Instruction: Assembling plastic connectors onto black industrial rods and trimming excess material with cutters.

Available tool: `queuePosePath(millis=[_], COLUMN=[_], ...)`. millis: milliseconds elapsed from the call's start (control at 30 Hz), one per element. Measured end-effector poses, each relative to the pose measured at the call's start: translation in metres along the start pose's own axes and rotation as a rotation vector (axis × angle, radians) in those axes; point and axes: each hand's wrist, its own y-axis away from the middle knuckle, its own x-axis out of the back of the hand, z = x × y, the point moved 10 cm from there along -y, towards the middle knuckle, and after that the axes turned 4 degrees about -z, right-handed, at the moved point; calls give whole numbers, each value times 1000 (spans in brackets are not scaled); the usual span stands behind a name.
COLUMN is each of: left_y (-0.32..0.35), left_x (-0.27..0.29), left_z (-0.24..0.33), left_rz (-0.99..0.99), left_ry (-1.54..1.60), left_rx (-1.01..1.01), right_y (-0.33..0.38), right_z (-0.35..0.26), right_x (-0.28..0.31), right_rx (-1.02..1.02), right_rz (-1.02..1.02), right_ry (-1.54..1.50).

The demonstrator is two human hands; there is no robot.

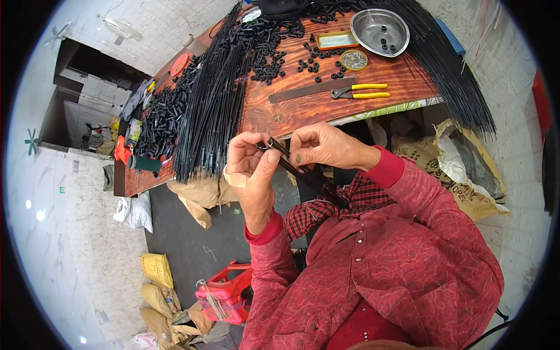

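Observation:
My left hand [252, 172] and my right hand [328, 148] are close together in front of the table's near edge. Between them runs a thin black rod [290, 167], slanting down to the right toward my lap. The left fingers and thumb close round its upper end, where a small dark fitting shows. My right thumb and forefinger pinch at the rod just beside it; exactly what lies under those fingertips is hidden. Beyond the hands, cutting pliers [368, 87] with yellow handles and a flat dark metal strip [312, 89] lie on the wooden table [265, 111].
Long black rods [216, 111] lie bundled at left, with more rods [458, 81] at right. Black tube pieces [160, 125] and small black rings [269, 66] are heaped about. A steel bowl [364, 32] and round tin [354, 60] stand farther back. A red stool [224, 297] is on the floor.

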Motion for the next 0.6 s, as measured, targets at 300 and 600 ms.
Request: queuePosePath(millis=[300, 600], left_y=[5, 9], left_x=[4, -4], left_z=[5, 7], left_rz=[-16, -189], left_ry=[59, 67], left_rx=[-14, -35], right_y=[-13, -24], right_z=[13, 29], right_x=[-21, -38], right_rx=[-73, -131], right_rz=[-337, -583], right_ry=[-237, -255])
